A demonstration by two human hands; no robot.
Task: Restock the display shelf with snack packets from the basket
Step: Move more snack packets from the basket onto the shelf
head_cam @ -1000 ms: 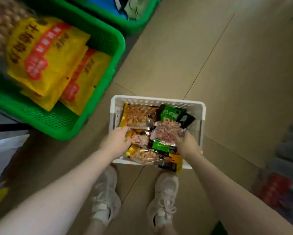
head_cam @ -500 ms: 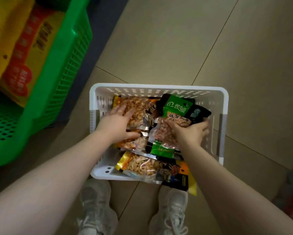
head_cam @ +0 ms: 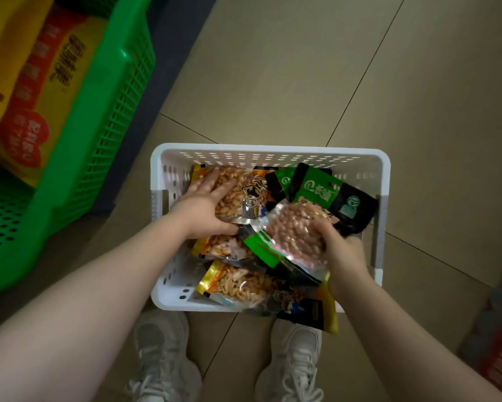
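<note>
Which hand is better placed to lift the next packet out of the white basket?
The right hand. Its fingers already curl around the clear peanut packet, which lies on top of the pile. The left hand only rests flat and open on an orange packet in the white basket.

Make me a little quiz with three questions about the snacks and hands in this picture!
1. True or false: the white basket sits on the floor by the person's shoes.
2. Which hand grips the clear packet of pink peanuts? A) left hand B) right hand C) neither
3. Fill in: the left hand rests flat on an orange packet of ____ nuts.

Key
1. True. It stands on the tiled floor just ahead of the white shoes.
2. B. The right hand curls around its edge.
3. Golden-brown; the exact snack is too blurred to name.
</note>
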